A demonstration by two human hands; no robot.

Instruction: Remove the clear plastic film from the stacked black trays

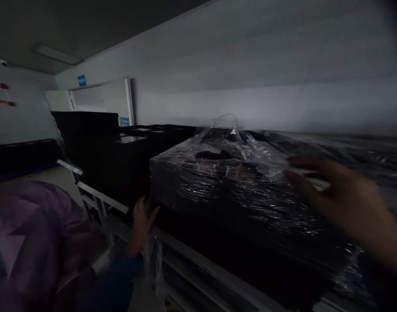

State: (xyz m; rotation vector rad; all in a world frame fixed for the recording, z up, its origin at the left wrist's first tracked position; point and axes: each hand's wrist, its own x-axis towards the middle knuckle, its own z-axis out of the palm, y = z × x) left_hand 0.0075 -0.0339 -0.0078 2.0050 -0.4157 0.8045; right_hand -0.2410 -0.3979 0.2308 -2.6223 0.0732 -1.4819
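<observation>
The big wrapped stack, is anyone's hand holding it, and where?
The left hand grips the lower left corner of the plastic-wrapped black stack. The right hand is blurred near its top right side; whether it holds the wrap cannot be told.

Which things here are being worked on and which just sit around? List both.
In hand:
wrapped black stack
clear film
left hand, at the stack's lower corner
right hand, blurred, against the film

Standing about:
unwrapped black boxes
white rail
blue wall sign
</observation>
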